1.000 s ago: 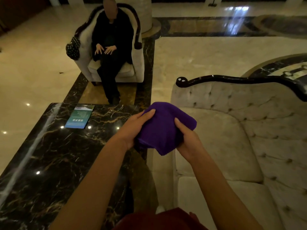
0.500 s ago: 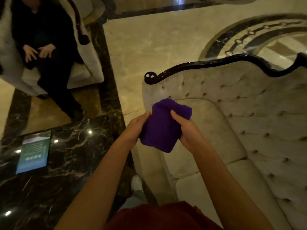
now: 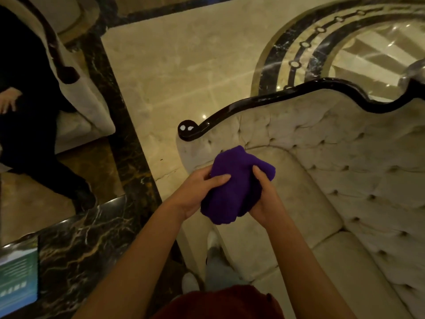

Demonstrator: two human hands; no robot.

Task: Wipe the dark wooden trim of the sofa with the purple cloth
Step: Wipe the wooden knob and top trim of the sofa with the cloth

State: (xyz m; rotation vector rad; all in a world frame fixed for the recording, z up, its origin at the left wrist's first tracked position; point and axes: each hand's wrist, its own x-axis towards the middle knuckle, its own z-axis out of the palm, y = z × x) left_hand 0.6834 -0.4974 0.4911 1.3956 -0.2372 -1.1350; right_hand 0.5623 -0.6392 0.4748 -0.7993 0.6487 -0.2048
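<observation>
Both hands hold the purple cloth (image 3: 232,187), bunched up in a soft lump. The left hand (image 3: 197,192) curls around its left side, with the thumb pressed flat on top. The right hand (image 3: 264,196) wraps around its right side, fingers closed on the cloth. The cloth is up in the air, over the near end of the sofa (image 3: 322,180), not touching it.

The dark wooden trim (image 3: 264,100) runs along the top edge of the sofa back and ends in a round curl just above the cloth. The cloth is near that curl but apart from it.

Beyond the trim, the shiny floor (image 3: 184,65) is open. On the left is a dark marble table (image 3: 80,238) with a green card (image 3: 18,277) on it. The writing on the card is too blurry to read. A seated person (image 3: 27,111) in dark clothes is in an armchair (image 3: 80,107) at the far left.
</observation>
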